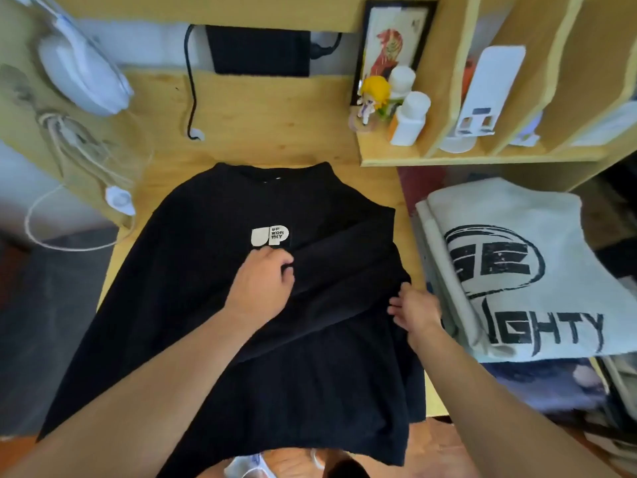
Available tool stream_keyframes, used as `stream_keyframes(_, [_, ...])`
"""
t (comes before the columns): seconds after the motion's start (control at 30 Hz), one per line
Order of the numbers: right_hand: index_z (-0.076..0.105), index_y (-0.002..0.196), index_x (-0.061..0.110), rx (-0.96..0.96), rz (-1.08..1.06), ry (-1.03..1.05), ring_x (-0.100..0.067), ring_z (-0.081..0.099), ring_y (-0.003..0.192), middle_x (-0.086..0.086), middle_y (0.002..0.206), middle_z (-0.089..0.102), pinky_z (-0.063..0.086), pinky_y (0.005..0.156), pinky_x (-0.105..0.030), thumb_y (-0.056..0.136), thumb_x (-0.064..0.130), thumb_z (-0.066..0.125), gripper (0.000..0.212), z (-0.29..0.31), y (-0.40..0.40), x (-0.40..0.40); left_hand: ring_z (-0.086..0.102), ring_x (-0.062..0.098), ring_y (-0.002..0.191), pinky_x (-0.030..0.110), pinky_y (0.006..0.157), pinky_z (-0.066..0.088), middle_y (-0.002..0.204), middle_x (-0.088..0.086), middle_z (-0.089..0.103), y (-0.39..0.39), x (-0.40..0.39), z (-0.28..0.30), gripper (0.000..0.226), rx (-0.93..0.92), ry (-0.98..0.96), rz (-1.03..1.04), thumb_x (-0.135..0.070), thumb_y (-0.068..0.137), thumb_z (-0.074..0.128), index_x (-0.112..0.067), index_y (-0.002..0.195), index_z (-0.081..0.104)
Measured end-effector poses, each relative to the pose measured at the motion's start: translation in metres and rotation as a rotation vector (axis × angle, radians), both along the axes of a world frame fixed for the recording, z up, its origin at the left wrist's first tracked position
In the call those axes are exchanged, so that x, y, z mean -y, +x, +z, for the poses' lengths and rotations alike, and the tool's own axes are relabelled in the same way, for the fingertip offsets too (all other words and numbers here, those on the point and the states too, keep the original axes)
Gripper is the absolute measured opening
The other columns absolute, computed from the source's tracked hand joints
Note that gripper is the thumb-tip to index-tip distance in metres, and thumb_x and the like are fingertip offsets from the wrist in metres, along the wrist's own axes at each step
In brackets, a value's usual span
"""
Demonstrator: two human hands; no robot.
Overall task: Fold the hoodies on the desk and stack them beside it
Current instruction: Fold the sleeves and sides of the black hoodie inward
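Observation:
A black hoodie point(193, 305) with a white chest logo lies flat, front up, on the wooden desk point(262, 132). Its right sleeve is folded across the chest. My left hand point(263, 284) grips the end of that sleeve just below the logo. My right hand point(415, 310) pinches the fabric at the hoodie's right edge, where the fold runs. To the right of the desk lies a folded pale grey hoodie point(537, 236) with black lettering, on top of a stack.
A white fan point(82, 70) and coiled white cable point(82, 157) stand at the desk's left. A black cable point(191, 98) and a dark box point(258, 50) are at the back. A shelf point(389, 153) at the right holds a figurine, white bottles and a framed picture.

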State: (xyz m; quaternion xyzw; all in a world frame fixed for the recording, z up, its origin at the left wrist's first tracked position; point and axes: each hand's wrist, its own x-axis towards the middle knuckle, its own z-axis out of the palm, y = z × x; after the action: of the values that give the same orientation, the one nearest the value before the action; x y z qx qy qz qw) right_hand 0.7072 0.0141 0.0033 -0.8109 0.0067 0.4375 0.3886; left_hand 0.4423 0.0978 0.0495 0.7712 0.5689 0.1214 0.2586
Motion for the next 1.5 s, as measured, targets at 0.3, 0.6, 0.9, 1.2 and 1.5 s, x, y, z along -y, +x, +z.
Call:
stream_keyframes(0.3, [0.061,0.093,0.019,-0.575,-0.245,0.234,-0.003,0.04,0.042,0.004,0.064,0.058,0.038,0.043,-0.017,0.1,0.022,0.064,0.008,-0.018,0.027,-0.002,0.051,0.032,0.13,0.048,0.107,0.041,0.14,0.004,0.057,0.206,-0.111,-0.028,0.053,-0.25,-0.366,-0.23,-0.058,0.102,0.047,-0.023,0.141,0.053])
stream_keyframes(0.6, [0.066,0.1,0.015,-0.39,-0.269,0.053,-0.008,0.043,0.055,0.002,0.08,0.06,0.04,0.047,-0.022,0.086,0.059,0.071,0.047,-0.016,0.011,-0.044,0.041,0.028,0.143,0.036,0.11,0.031,0.153,0.007,0.048,0.186,-0.131,-0.012,0.053,0.368,-0.769,0.087,-0.031,0.097,0.069,-0.017,0.146,0.053])
stream_keyframes(0.9, [0.063,0.099,0.016,-0.217,-0.419,0.181,-0.011,0.045,0.05,0.002,0.068,0.05,0.045,0.052,-0.026,0.1,0.021,0.062,0.005,0.003,-0.004,0.007,0.061,0.023,0.123,0.035,0.104,0.048,0.124,0.0,0.068,0.169,-0.141,-0.02,0.035,0.428,-0.438,0.244,-0.034,0.096,0.07,-0.017,0.128,0.069])
stream_keyframes(1.2, [0.038,0.152,0.021,0.938,0.843,0.236,-0.026,0.028,0.145,-0.006,0.158,0.029,0.027,0.119,-0.038,0.103,0.036,0.048,0.052,0.007,-0.058,-0.009,0.011,0.038,0.156,0.056,0.124,0.019,0.168,0.015,0.019,0.02,0.026,-0.039,0.056,-0.329,0.293,-0.363,-0.044,0.107,0.038,-0.027,0.16,0.032])
stream_keyframes(1.5, [-0.003,0.162,0.031,0.95,1.133,-0.324,-0.036,-0.004,0.155,-0.005,0.17,-0.007,0.002,0.124,-0.057,0.103,0.061,0.011,0.068,-0.055,-0.017,-0.09,-0.006,0.031,0.158,0.056,0.126,0.016,0.171,0.01,0.0,-0.139,0.099,-0.1,0.068,-0.552,-0.068,-0.164,-0.066,0.101,0.002,-0.038,0.162,0.011])
